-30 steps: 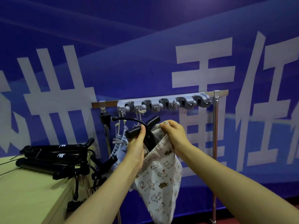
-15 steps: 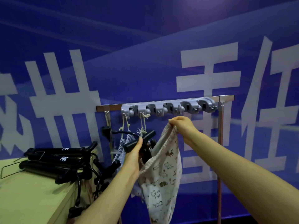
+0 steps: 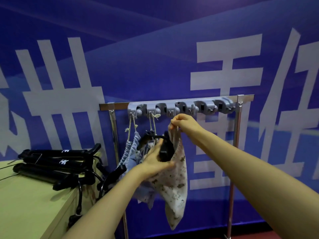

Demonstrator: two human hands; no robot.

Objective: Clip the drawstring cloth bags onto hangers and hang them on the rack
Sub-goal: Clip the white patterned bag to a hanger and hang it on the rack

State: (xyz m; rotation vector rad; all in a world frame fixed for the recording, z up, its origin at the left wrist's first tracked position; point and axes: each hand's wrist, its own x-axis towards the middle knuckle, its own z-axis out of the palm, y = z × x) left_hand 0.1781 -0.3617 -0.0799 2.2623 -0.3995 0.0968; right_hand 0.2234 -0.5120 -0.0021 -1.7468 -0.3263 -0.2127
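Head view: the right hand (image 3: 183, 121) pinches the gathered mouth of the printed bag (image 3: 175, 187), held up just under the grey strip (image 3: 181, 107) of hooks near the middle of the rack (image 3: 246, 97). The left hand (image 3: 153, 163) grips a black hanger (image 3: 166, 149) pressed against the bag's upper edge. The frame is blurred there, so it cannot be told whether the clip has bitten the cloth. The bag hangs free below both hands, just beside the blue bags (image 3: 132, 150) that dangle by their cords from the strip's left end.

The step looks to be clipping. To do it well, the right hand should pull the mouth taut so the hem gives a flat edge. The clip should take a full fold of cloth, not the cord alone. The pinch is best let go only once the clip has closed and bears the bag's weight. The hook should then go toward the rack's freer right end, clear of the blue bags' cords. Spare hangers (image 3: 57, 161) lie at the table's (image 3: 25, 204) right edge.
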